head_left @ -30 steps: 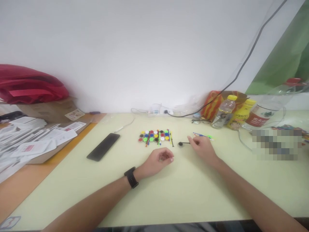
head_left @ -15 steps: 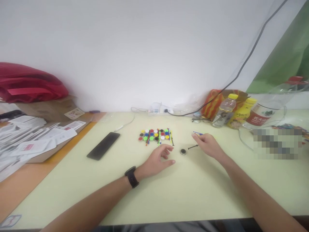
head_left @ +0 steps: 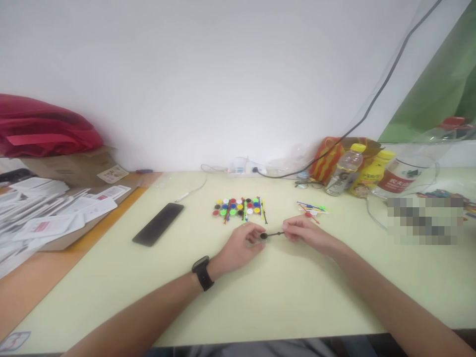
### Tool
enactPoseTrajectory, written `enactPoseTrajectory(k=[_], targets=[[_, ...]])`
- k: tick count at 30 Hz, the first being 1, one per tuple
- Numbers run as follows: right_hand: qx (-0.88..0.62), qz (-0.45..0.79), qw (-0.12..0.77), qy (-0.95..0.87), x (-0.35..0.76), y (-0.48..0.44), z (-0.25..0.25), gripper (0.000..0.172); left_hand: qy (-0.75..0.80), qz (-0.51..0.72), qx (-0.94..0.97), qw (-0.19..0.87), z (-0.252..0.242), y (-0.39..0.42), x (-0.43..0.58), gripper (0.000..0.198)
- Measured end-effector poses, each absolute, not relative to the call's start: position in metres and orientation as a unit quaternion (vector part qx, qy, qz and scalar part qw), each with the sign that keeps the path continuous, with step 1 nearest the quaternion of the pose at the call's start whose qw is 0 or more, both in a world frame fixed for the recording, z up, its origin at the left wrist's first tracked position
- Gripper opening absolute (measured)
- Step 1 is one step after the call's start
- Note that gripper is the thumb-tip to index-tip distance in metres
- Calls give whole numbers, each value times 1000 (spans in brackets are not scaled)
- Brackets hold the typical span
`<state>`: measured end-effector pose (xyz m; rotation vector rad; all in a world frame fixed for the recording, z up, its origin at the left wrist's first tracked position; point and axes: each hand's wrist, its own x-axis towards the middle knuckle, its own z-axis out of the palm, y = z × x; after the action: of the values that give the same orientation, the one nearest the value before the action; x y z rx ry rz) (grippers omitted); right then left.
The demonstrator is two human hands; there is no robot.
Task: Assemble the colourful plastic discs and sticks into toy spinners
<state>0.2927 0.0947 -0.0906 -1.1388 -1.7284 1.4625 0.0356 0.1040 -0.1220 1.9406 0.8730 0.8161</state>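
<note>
My left hand (head_left: pixel 241 248), with a black watch (head_left: pixel 203 272) on its wrist, curls thumb and fingers around the edge of a small black disc (head_left: pixel 264 236). My right hand (head_left: pixel 310 233) pinches the far end of a thin black stick (head_left: pixel 275 233), whose other end meets the disc; whether they are joined is too small to tell. Just beyond my left hand lie rows of coloured discs (head_left: pixel 224 212) with thin coloured sticks (head_left: pixel 244 210) across them. Behind my right hand sits a small group of coloured sticks (head_left: pixel 308 206) with a few discs.
A black phone (head_left: pixel 158 224) lies to the left, with paper packets (head_left: pixel 52 218) and a cardboard box (head_left: pixel 70 166) farther left. Drink bottles (head_left: pixel 344 171) and glasses (head_left: pixel 308 185) stand or lie at the back right. A power strip (head_left: pixel 241 168) sits by the wall.
My right hand has moved left and nearer, bringing the black stick to the disc. The disc has shifted left into my left hand's fingers. The coloured sticks behind my right hand are now uncovered.
</note>
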Motion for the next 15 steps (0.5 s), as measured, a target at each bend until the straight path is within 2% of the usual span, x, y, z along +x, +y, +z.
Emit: enactPoseTrajectory(k=[2, 5, 8, 15], targets=[[-411, 586, 329, -616, 296, 95, -89, 38, 356, 316, 783, 400, -120, 103, 36, 29], [-378, 618, 329, -606, 296, 93, -86, 28, 346, 307, 799, 383, -118, 100, 36, 17], [-354, 621, 320, -621, 288, 86, -85, 28, 346, 316, 792, 391, -116, 99, 36, 17], [-346, 585, 317, -661, 262, 73, -94, 34, 331, 332, 703, 536, -113, 100, 37, 35]])
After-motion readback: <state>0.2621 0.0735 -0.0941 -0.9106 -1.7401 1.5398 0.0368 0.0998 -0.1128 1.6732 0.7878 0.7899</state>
